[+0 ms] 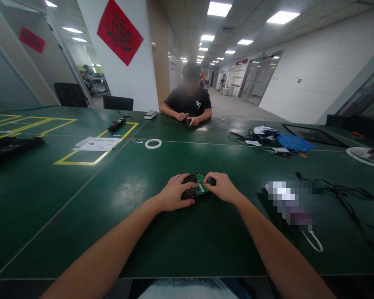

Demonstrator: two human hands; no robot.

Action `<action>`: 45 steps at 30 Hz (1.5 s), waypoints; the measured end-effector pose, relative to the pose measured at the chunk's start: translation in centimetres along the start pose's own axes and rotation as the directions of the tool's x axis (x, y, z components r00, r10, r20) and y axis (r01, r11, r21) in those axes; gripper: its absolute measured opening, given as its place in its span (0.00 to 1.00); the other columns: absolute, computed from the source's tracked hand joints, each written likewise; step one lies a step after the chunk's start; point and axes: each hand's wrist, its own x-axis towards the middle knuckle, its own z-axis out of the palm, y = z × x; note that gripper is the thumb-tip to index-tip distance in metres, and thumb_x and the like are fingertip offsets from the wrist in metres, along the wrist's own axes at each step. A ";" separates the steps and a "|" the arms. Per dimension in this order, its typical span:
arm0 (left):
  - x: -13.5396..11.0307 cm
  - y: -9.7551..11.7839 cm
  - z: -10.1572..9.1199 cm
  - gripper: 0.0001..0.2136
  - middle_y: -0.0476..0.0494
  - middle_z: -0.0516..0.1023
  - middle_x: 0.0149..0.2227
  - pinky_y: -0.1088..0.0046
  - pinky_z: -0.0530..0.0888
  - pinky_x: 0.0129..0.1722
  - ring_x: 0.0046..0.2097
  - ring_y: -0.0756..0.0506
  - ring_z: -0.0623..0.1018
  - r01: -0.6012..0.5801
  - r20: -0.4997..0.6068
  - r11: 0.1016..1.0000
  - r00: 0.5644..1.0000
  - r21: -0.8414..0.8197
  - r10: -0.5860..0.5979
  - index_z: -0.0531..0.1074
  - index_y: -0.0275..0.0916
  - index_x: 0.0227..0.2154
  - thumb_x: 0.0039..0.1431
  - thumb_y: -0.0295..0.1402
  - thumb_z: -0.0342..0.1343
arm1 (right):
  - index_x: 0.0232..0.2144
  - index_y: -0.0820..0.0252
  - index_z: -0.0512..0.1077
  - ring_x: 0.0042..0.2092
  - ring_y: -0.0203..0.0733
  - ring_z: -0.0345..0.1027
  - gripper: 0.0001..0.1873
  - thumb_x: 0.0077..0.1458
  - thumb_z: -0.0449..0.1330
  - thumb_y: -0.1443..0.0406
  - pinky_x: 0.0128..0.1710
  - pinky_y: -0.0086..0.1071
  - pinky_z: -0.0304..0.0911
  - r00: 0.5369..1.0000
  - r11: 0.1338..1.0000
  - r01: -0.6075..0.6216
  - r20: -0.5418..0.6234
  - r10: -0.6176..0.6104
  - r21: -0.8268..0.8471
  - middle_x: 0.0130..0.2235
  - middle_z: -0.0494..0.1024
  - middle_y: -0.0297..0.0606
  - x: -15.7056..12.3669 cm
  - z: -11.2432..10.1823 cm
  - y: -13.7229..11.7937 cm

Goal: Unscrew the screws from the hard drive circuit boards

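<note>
A hard drive [200, 182] lies on the green table in front of me, its green circuit board facing up. My left hand [177, 192] grips its left side, with fingers over the far edge and board and the thumb at the near edge. At the right side of the drive, my right hand [222, 186] is closed around a screwdriver [211, 181]. Only the dark rounded handle end shows; its tip is hidden, so I cannot tell whether it touches a screw.
Across the table [162, 245] sits a person [188, 99] holding a small dark object. A white tape roll [153, 143] and paper sheet [97, 143] lie left. On the right are a blue basket [294, 142], pliers [280, 153], black cables [343, 191] and a blurred-out item [291, 203].
</note>
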 end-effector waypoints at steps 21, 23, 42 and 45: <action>0.0 -0.4 0.4 0.29 0.39 0.57 0.69 0.44 0.61 0.63 0.67 0.28 0.61 -0.017 -0.003 1.000 1.000 0.006 0.017 0.68 0.55 0.62 0.58 0.46 0.65 | 0.36 0.55 0.78 0.41 0.42 0.72 0.05 0.60 0.62 0.63 0.43 0.35 0.61 0.999 0.999 -0.048 0.019 0.049 -0.022 0.40 0.81 0.37 0.0 -0.1 1.0; 0.0 -0.4 0.4 0.29 0.39 0.56 0.69 0.44 0.61 0.63 0.67 0.28 0.61 -0.019 0.001 1.000 1.000 0.010 0.019 0.68 0.55 0.62 0.58 0.46 0.65 | 0.35 0.55 0.78 0.40 0.42 0.72 0.05 0.58 0.63 0.62 0.42 0.36 0.61 0.999 0.999 -0.042 0.020 0.042 -0.021 0.39 0.81 0.37 0.0 0.2 1.0; 0.0 -0.6 0.6 0.30 0.37 0.56 0.69 0.44 0.62 0.63 0.66 0.28 0.63 -0.009 -0.017 1.000 1.000 0.019 0.009 0.68 0.53 0.62 0.57 0.49 0.65 | 0.27 0.57 0.72 0.30 0.39 0.62 0.09 0.56 0.57 0.60 0.31 0.33 0.59 0.924 0.240 0.206 -0.270 0.272 0.949 0.26 0.67 0.34 1.4 -1.5 0.8; 0.0 -0.6 0.7 0.30 0.37 0.57 0.69 0.45 0.62 0.63 0.66 0.28 0.63 -0.019 -0.023 1.000 1.000 0.023 0.020 0.68 0.53 0.62 0.57 0.48 0.65 | 0.24 0.57 0.70 0.29 0.39 0.61 0.12 0.57 0.57 0.58 0.31 0.33 0.60 0.919 0.283 0.147 -0.236 0.315 0.948 0.26 0.66 0.34 1.9 0.0 1.3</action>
